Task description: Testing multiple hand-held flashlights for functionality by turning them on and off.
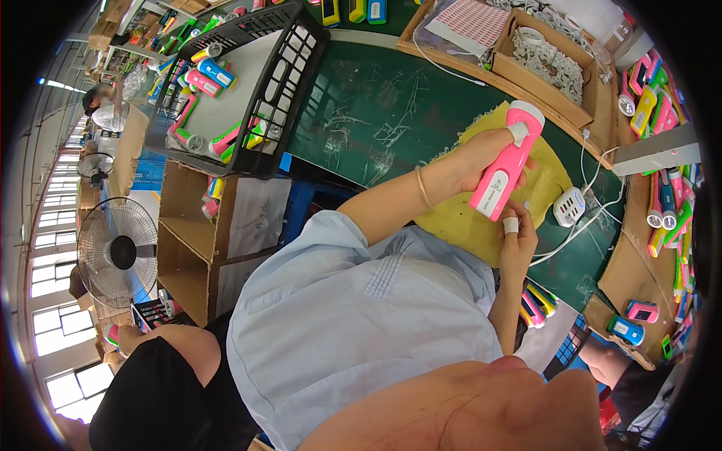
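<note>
My left hand [481, 154] grips a pink and white hand torch [502, 169] around its upper half and holds it tilted above a yellow cloth [451, 218] on the green table [376, 113]. A thin bangle sits on that wrist. My right hand [519, 237], with white tape on one finger, is just below the torch. Its bent fingers touch the torch's lower end. Whether they pinch anything there is hidden.
A white multi-socket charger [569, 207] with white cables lies right of the cloth. A black crate [286, 83] of coloured torches stands at the left, and wooden trays [541, 83] sit behind. More torches [662, 113] pile at the right. A fan [116, 252] stands on the floor at the left.
</note>
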The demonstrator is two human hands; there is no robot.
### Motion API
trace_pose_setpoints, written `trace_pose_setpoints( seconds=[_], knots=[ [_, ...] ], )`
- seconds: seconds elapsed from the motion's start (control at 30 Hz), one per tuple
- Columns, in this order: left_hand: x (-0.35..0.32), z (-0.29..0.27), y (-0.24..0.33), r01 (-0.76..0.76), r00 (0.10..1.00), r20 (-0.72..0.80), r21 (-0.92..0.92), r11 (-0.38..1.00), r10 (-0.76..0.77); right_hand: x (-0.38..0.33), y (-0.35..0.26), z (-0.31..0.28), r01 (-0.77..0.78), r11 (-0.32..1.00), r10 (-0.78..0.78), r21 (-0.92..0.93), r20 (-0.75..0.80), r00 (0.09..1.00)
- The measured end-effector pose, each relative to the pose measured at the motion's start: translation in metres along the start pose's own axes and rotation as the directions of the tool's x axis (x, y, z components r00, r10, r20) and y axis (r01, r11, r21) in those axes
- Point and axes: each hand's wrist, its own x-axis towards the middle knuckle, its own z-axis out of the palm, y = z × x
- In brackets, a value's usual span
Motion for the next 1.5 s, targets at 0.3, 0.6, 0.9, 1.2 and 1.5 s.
trace_pose_setpoints(
  seconds=[0.3,0.6,0.9,1.2,1.5],
  knots=[
    [0.023,-0.019,0.013,-0.230,0.905,0.016,0.860,0.455,0.426,0.010,-0.032,-0.023,-0.117,0.926,0.130,0.359,-0.013,0.991],
    [0.042,-0.031,-0.001,0.060,0.583,-0.072,0.997,0.045,0.809,0.016,-0.027,-0.018,-0.027,0.942,0.041,0.333,-0.037,0.998],
    [0.018,-0.040,0.000,-0.064,0.976,0.212,0.028,0.998,0.056,0.037,-0.048,0.000,0.453,0.740,-0.471,-0.497,0.098,0.877],
    [-0.012,-0.016,-0.003,-0.387,0.922,0.093,0.185,0.903,0.376,0.032,-0.115,-0.002,0.393,0.919,-0.296,-0.007,0.646,0.704],
    [-0.024,-0.012,-0.007,-0.492,0.860,0.124,-0.055,0.869,0.495,-0.013,-0.032,0.001,0.857,0.407,-0.690,-0.316,0.509,0.515]
  ],
)
